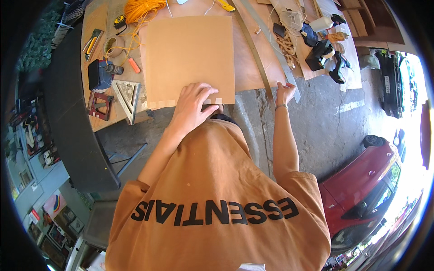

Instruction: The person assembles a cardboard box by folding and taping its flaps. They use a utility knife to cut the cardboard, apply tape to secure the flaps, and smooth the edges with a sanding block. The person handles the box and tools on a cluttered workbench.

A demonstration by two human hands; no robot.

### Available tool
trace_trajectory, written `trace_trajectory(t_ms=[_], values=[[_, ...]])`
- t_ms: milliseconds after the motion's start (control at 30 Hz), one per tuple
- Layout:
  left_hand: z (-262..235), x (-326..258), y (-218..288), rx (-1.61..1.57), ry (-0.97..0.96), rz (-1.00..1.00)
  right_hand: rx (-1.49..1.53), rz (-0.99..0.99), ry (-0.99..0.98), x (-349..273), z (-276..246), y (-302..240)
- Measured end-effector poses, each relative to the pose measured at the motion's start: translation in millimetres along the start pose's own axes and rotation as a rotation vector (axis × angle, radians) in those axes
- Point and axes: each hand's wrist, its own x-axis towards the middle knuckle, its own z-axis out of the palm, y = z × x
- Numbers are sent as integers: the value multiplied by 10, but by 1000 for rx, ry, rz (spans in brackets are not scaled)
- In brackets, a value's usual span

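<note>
A square brown board [190, 58] lies flat on the workbench [97, 27], its near edge cut into small notches. The left hand [193, 107] rests on that near edge, fingers spread and pressing down, gripping nothing. Right of the board, the right hand [285, 92] sits at the bench edge on the end of a long grey metal strip [280, 58]; whether its fingers curl around the strip or only press on it is hard to make out. Something dark shows just below the left hand, mostly hidden by the orange shirt [217, 189], which blocks the lower view. Left of the board lie a metal triangle square [128, 94] and a blue power tool [101, 74]; beyond the board's far left corner, an orange cord coil [140, 9] is cut off by the rim. Black tools [325, 56] clutter the far right, too small to tell apart
</note>
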Motion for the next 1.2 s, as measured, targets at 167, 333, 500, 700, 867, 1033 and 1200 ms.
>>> trace_trajectory(t_ms=[167, 333, 500, 700, 867, 1033, 1200], values=[[-43, -92, 16, -5, 37, -13, -301, -61, 124, -99, 11, -8], [-63, -169, -11, 50, 101, -27, -54, -385, -36, -832, -376, -586], [-73, -164, -38, 96, 58, -25, 5, -1130, -542, -1999, -597, -1375], [-98, -120, -132, 85, 47, 9, -184, -1319, -662, -2443, -485, -1707], [-86, -117, -165, 72, 57, 35, -223, -1350, -658, -2450, -461, -1664], [-89, -123, -175, 56, 55, 16, -250, -1365, -673, -2446, -438, -1647], [-91, -137, -178, 48, 74, 3, -213, -1330, -745, -2390, -418, -1640]])
